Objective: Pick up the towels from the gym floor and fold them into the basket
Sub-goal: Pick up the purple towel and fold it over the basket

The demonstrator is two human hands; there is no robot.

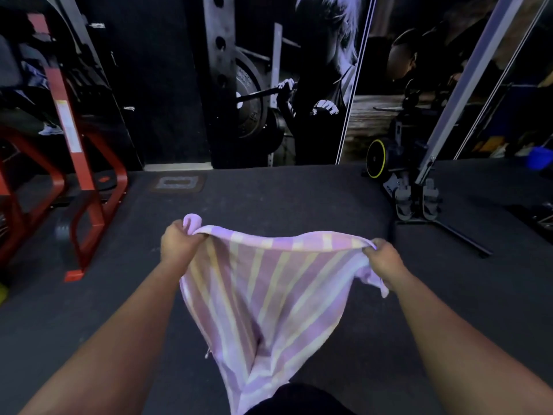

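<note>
I've got one towel (263,295) off the floor and up in front of me, so pickup is done for this one at least. My left hand (179,244) grips the top edge at one corner, fingers curled round a bunched bit of cloth; my right hand (381,257) pinches the other end of that same edge, w/ a loose flap hanging just below it. Both closed tight on fabric, nothing else in either.

The towel, lilac w/ pale yellow stripes, hangs spread between my hands and tapers down toward my legs, clear of the gym floor (284,199) as far as I can see. Not folded yet: it's open full width, no crease in it.

Taking the towel as my landmark: red rack (80,181) is off to its left, a rower-type machine (416,187) beyond it to the right, wall mural (314,85) straight past it.

No basket in view, and no other towels on the floor that I can spot. So I'd judge: lift done, fold and drop-off still to go; can't tell how many more remain.
</note>
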